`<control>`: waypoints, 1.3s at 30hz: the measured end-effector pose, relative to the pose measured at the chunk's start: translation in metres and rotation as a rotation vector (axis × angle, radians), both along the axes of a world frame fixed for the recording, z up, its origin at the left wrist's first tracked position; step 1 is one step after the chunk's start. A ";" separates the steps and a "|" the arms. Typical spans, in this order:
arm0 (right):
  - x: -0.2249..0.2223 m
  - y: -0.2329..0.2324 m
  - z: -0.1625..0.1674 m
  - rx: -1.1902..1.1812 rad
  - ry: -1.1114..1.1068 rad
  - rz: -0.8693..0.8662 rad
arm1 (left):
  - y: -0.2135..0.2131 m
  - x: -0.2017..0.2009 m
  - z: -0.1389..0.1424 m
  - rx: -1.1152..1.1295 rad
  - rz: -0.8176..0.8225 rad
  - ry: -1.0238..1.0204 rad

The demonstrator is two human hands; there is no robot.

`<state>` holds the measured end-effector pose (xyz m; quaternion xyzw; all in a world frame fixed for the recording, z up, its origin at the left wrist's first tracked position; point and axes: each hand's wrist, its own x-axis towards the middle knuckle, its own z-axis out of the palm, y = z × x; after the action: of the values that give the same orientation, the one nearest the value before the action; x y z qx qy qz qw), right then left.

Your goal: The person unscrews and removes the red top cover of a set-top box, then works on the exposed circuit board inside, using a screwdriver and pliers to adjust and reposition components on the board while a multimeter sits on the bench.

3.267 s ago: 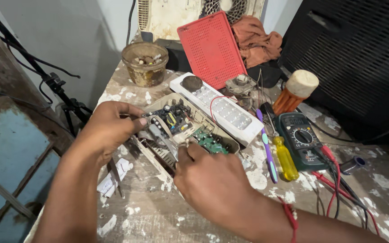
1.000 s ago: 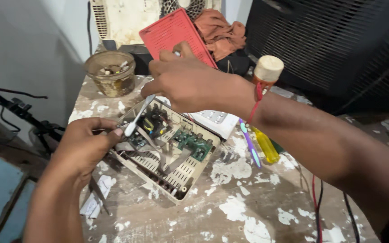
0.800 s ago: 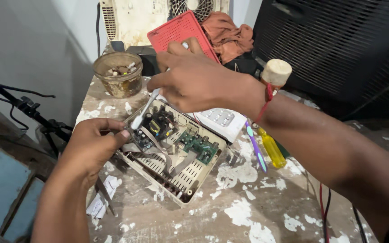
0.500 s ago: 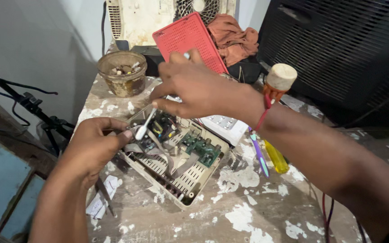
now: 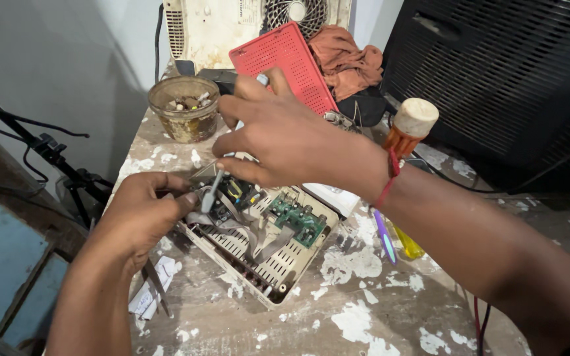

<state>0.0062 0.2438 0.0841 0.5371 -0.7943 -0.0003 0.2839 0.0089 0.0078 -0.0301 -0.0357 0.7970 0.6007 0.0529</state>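
Right hand (image 5: 285, 138), at centre frame, grips a screwdriver (image 5: 214, 188) slanting down-left into the open casing (image 5: 278, 270), which the left hand (image 5: 143, 214) steadies at its left edge.

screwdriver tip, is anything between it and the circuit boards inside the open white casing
Nothing visible blocks it. The right hand holds the screwdriver tip down at the casing's upper left corner, beside the left hand. The grey ribbon cable lies further right.
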 end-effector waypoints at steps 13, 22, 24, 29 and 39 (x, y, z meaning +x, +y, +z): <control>0.000 0.012 0.003 -0.105 0.026 -0.106 | -0.001 -0.001 -0.002 0.019 0.005 0.034; 0.005 0.015 -0.019 -0.123 -0.044 -0.187 | -0.002 0.000 0.000 0.008 -0.012 0.053; 0.007 0.017 -0.019 -0.135 -0.029 -0.221 | -0.001 0.000 0.000 0.029 -0.037 0.073; 0.010 0.022 -0.018 -0.200 0.033 -0.292 | -0.001 0.000 0.001 0.014 -0.013 0.047; 0.003 0.033 -0.033 -0.224 -0.244 -0.318 | 0.003 0.006 0.013 -0.069 0.002 -0.001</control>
<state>0.0093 0.2771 0.0508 0.3666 -0.8924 0.1082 0.2397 0.0146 0.0111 -0.0167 -0.0386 0.8172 0.5728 0.0513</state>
